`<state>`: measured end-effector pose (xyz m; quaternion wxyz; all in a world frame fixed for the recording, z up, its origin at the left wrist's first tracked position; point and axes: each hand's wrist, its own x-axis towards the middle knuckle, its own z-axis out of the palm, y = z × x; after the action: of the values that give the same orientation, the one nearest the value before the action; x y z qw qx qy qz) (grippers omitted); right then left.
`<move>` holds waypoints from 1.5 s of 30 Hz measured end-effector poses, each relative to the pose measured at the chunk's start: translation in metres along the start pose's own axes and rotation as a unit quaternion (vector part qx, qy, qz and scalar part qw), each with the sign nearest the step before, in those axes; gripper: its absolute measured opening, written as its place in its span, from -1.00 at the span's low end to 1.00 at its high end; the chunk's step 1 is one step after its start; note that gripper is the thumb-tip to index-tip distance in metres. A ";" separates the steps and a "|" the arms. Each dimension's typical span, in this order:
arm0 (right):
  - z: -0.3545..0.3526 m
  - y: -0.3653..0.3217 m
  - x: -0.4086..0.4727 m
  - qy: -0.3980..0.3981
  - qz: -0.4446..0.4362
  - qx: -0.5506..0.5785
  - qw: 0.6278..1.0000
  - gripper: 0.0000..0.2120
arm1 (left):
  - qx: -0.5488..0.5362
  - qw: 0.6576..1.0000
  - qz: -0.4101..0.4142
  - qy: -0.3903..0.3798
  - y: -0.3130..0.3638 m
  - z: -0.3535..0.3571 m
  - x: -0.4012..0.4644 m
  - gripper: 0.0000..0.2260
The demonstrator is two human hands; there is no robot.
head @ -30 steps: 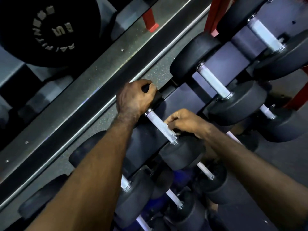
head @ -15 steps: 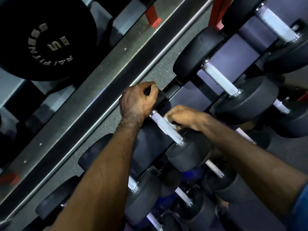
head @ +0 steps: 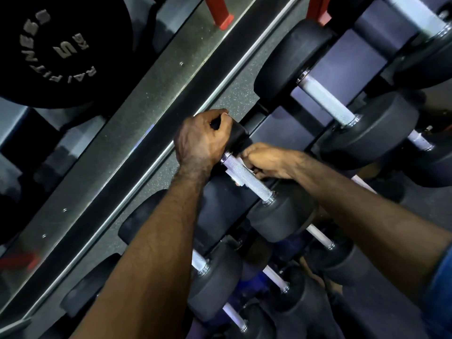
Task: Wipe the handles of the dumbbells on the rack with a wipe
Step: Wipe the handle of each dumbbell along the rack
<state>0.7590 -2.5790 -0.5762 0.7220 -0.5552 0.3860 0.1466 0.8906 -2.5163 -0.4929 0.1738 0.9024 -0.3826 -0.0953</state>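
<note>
The right hand [head: 267, 162] is now working at the upper end of the handle [head: 247, 176] in the centre of the frame, hard against the head that the left hand [head: 203, 140] is gripping; a second ago it was sitting at the lower end, by the near head [head: 281, 216]. The wipe [head: 233, 174] has travelled with it: a pale edge of it is showing below the bar at the handle's upper half, pinched under the right fingers, which are curling round the bar. The left hand is staying clamped over the far head of this dumbbell, fingers wrapped on its rim, steadying it on the rack [head: 288, 133].

Judging by this, the hand is finishing one full pass along this handle, so the lower, bare knurled stretch is probably already wiped. The neighbouring handle [head: 325, 101] toward the upper right and the lower handle [head: 199, 261] at centre bottom are lying free of both hands, and nothing shows whether they have been cleaned. The camera is also sitting slightly closer to the rack than before.
</note>
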 end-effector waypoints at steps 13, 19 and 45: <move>-0.015 0.017 -0.029 0.028 -0.081 -0.043 0.995 -0.81 | -0.017 1.000 0.000 -0.011 0.003 -0.005 -0.001 -0.70; -0.006 0.015 -0.021 0.114 -0.130 -0.055 0.983 -0.85 | -0.005 1.000 0.008 -0.005 0.002 -0.003 -0.002 -0.70; 0.007 0.012 -0.049 0.187 -0.146 -0.146 0.960 -0.77 | -0.024 1.000 0.003 0.013 0.000 -0.001 -0.003 -0.67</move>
<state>0.7221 -2.5576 -0.5491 0.5616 -0.7221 0.4038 -0.0120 0.8887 -2.5140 -0.4915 0.2004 0.8979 -0.3810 -0.0920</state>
